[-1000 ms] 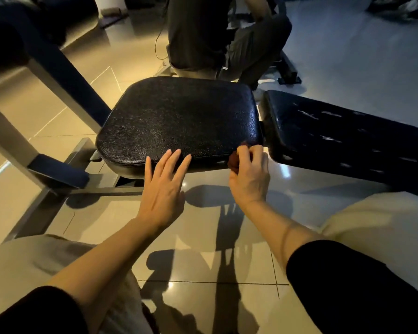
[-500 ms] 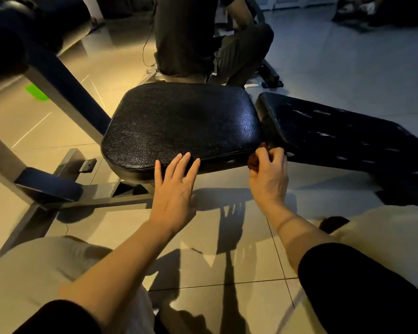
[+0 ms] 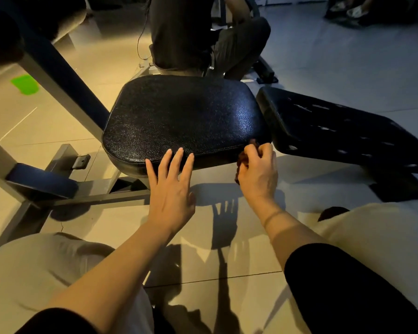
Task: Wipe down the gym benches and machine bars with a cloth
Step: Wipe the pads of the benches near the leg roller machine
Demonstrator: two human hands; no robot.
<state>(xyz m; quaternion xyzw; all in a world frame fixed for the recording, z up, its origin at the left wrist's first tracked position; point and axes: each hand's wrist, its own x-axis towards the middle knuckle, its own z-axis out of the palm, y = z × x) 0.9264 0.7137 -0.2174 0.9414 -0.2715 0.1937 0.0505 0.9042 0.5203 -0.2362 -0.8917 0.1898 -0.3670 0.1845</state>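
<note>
My knees: pale trousers, soft and creased, at the bottom corners of the view – I judge I am crouched low, so a long reach could tip me forward.
Floor (image 3: 227, 292): glossy tiles with thin grout lines, hard and reflective; my hands throw sharp shadows on it. If the cloth slips it lands here and picks up grit.
My left hand (image 3: 170, 189): flat, fingers straight and slightly spread, tips touching the front edge of the seat; it holds nothing. Risk – it only steadies, and a smooth skin gives it little grip if I lean on it.
My right hand (image 3: 257, 172): fingers curled, pinching the cloth at the seat's near right corner.
Cloth (image 3: 241, 162): small, dark reddish, bunched and soft, mostly hidden under my fingers. Balled this tight, I judge it will touch only a narrow strip and leave patches unwiped.
Seat (image 3: 184, 116): black, pebbled like leather, shiny, padded, with rounded corners and a seam along the front.
Gap beside the seat: narrow and dark – the cloth could snag there.
Back pad (image 3: 336, 131): long, black, sloping away to the right, with pale scuffs or tears in its skin; rough spots may catch the cloth.
Frame (image 3: 65, 75): straight blue-grey metal bars, hard-edged, left of the seat.
Other person (image 3: 191, 32): dark clothes, sitting just behind the seat – a wide sweep could brush them.
</note>
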